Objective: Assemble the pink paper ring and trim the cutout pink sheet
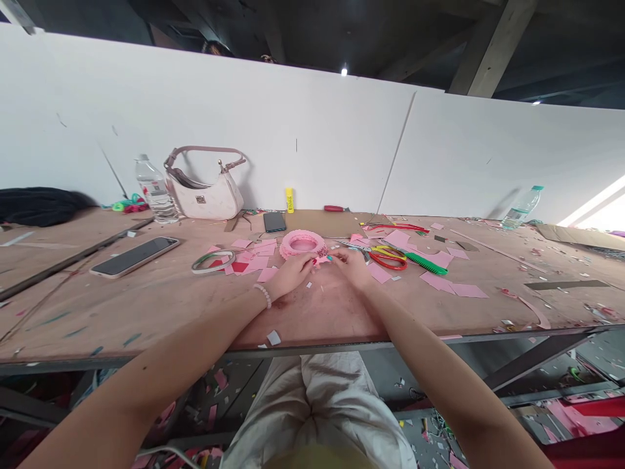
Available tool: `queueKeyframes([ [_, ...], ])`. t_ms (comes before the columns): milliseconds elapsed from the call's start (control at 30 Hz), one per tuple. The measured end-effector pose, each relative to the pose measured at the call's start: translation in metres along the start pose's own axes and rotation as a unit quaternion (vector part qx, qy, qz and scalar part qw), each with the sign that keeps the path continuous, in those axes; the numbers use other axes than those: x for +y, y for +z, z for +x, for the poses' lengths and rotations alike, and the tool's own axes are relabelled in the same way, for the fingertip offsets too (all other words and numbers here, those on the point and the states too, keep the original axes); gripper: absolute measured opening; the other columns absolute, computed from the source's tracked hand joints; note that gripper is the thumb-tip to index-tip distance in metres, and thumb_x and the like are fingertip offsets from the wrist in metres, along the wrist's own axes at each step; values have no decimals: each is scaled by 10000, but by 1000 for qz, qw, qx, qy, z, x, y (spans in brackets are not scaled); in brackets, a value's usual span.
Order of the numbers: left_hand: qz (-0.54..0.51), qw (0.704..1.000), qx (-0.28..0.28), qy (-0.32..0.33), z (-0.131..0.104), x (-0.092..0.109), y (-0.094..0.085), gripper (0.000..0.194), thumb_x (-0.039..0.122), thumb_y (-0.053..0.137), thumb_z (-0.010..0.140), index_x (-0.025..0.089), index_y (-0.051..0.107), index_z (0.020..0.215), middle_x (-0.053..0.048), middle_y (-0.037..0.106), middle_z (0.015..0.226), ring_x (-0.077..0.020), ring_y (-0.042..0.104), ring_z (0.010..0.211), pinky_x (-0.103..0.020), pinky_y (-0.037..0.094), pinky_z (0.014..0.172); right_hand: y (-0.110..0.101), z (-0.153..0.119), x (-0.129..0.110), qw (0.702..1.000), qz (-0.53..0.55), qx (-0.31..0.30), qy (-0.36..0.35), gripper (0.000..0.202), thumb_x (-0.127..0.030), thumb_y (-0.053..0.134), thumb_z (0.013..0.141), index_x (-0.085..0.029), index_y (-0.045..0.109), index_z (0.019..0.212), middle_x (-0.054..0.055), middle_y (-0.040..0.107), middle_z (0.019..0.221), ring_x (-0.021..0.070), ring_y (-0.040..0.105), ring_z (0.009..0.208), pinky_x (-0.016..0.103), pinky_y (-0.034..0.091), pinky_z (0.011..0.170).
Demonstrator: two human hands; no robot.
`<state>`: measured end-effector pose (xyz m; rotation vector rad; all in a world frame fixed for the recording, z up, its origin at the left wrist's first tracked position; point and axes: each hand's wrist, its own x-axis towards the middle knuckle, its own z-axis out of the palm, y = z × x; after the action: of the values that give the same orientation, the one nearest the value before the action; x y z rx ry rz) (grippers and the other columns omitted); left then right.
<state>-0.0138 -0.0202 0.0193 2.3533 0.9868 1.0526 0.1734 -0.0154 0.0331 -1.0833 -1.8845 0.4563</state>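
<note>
A pink ruffled ring (pixel 303 243) lies on the wooden table in front of me. My left hand (pixel 294 272) is at its near edge, fingertips pinched on a small pink piece (pixel 322 259). From the other side my right hand (pixel 352 266) pinches the same small piece, thumb and finger pressed together. Pink paper squares (pixel 258 260) are scattered to the left, beside a roll of tape (pixel 213 262). Right of my right hand lie scissors with red and yellow handles (pixel 390 258) and a green comb-like tool (pixel 426 263).
A phone (pixel 135 256) lies at the left, with a handbag (pixel 208 195) and a water bottle (pixel 155 190) behind it. Along the white partition stand a yellow glue stick (pixel 290 200) and another bottle (pixel 523 207). The table's front edge (pixel 317 348) runs below my forearms.
</note>
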Motion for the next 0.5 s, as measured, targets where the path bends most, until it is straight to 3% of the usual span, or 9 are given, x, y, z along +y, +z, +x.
queueKeyframes([
  [300,-10,999,-44,-3,-1,1,-1,280,211,351,863,167,620,924,-32,675,733,-182,614,713,-288,470,700,4,0,3,998,36,-45,24,132,-161,542,727,-188,671,715,6,676,712,138,616,670,271,479,660],
  [500,-17,999,-28,-10,-1,0,0,288,195,360,855,165,618,980,-25,676,728,-180,631,719,-290,475,716,6,0,6,996,55,-66,34,144,-180,529,734,-174,672,717,16,670,690,137,626,653,260,487,636],
])
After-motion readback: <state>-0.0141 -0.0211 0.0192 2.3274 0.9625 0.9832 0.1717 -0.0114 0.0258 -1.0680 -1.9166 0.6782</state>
